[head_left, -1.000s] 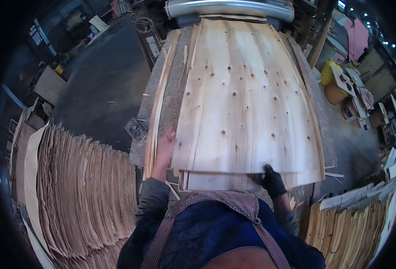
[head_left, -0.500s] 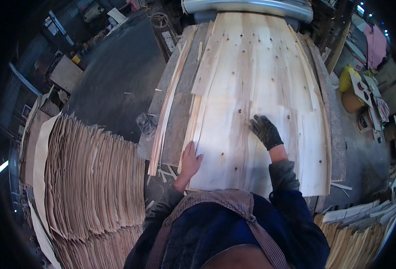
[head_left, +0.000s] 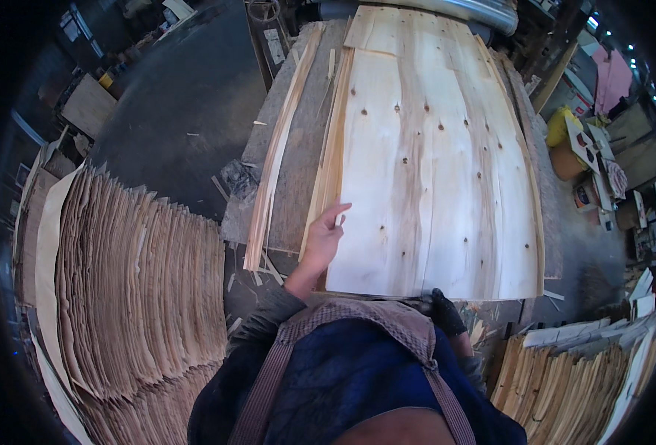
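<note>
A pale wood veneer sheet (head_left: 447,200) with brown knots and streaks lies on top of the pile on the table before me. My left hand (head_left: 323,241) is bare and hovers over or touches the sheet's left edge. Its index finger stretches out, with the thumb apart below it. My right hand (head_left: 447,313), in a black glove, is low by the sheet's near edge, close against my apron. The apron and the angle partly hide its fingers, so I cannot make out any grip. Farther off, another veneer piece (head_left: 372,33) borders the knotty sheet.
Long narrow veneer strips (head_left: 283,148) lie along the worn table (head_left: 309,119) on the left. A tall stack of veneer sheets (head_left: 142,289) stands at the near left, another stack (head_left: 565,378) at the near right. A shiny metal roller (head_left: 484,11) crosses the far end.
My right hand has drawn back from the middle of the veneer to its near edge. The knotty sheet has slid toward me. My left hand's index finger now points farther right.
</note>
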Tool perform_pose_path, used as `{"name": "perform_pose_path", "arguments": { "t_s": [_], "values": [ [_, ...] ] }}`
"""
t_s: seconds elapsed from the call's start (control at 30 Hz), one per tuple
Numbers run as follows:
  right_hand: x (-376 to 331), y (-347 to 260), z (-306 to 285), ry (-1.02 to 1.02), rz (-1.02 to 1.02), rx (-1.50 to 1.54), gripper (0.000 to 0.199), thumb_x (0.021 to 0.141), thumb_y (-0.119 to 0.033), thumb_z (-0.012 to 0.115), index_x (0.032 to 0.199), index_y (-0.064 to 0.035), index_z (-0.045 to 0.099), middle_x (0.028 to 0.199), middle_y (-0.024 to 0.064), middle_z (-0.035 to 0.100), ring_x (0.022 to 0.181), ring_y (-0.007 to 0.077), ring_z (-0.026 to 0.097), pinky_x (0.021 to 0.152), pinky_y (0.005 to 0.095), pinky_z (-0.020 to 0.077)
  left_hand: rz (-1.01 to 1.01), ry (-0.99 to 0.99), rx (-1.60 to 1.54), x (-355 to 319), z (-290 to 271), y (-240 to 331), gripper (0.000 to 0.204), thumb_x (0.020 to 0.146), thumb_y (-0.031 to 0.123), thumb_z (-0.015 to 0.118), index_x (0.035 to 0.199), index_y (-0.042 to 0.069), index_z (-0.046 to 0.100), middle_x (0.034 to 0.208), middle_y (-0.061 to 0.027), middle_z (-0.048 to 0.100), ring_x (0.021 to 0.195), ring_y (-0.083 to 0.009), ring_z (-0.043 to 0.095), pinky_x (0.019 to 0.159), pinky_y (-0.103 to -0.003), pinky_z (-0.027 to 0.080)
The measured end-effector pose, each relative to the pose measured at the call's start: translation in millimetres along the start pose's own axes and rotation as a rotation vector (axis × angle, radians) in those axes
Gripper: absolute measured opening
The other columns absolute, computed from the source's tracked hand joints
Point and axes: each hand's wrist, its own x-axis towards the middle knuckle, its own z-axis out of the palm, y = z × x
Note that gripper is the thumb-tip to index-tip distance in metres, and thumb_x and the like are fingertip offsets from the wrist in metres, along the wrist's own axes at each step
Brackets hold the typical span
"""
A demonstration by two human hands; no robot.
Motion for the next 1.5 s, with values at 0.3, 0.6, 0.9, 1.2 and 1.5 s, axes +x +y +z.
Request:
{"name": "perform_pose_path", "arguments": {
  "t_s": [0.3,0.6,0.9,1.2,1.5],
  "values": [
    [-24,-2,-6,0.218,-0.216,0.094,0.017,0.089,-0.022,0.054,0.089,-0.0054,0.057,0.074,0.0042,0.062,0.064,0.0168,0.057,0.061,0.0266,0.0476,-0.074,0.094,-0.128,3,-24,53,0.041,0.077,-0.013,0.05,0.117,-0.002,0.053,0.116,-0.0114,0.057,0.102,-0.0186,0.057,0.092,-0.027,0.042],
    [35,-72,29,0.125,-0.334,-0.756,0.016,0.088,-0.018,0.055,0.091,-0.0033,0.06,0.078,0.0097,0.064,0.074,0.0208,0.062,0.066,0.0321,0.0501,-0.152,0.16,-0.048,60,-61,23,0.047,0.078,-0.01,0.042,0.125,-0.006,0.042,0.127,-0.0164,0.048,0.115,-0.0219,0.049,0.098,-0.032,0.038],
    [239,-142,-39,-0.7,-0.577,0.376,0.035,0.092,-0.019,0.033,0.116,0.0038,0.044,0.123,0.0213,0.046,0.119,0.0365,0.041,0.105,0.0503,0.029,-0.016,0.133,1.336,0,-9,-67,0.072,0.074,0.016,0.065,0.132,-0.006,0.029,0.14,-0.022,0.026,0.129,-0.0373,0.025,0.106,-0.042,0.024],
    [189,-123,2,-0.538,-0.317,0.207,0.039,0.096,-0.017,0.029,0.132,-0.0056,0.034,0.135,0.0173,0.037,0.125,0.0319,0.036,0.106,0.0492,0.0265,0.085,0.05,1.277,-3,-20,-70,0.065,0.072,0.012,0.064,0.129,-0.003,0.036,0.142,-0.0216,0.021,0.132,-0.0382,0.019,0.106,-0.047,0.021],
    [12,-34,14,-0.102,0.09,0.204,0.032,0.092,-0.019,0.047,0.117,0.0007,0.049,0.111,0.018,0.057,0.101,0.028,0.057,0.087,0.0402,0.0474,0.107,-0.023,1.223,-4,-12,-43,0.066,0.069,0.004,0.061,0.131,0.007,0.039,0.14,-0.0179,0.028,0.131,-0.0376,0.022,0.107,-0.046,0.02]
  ]
}}
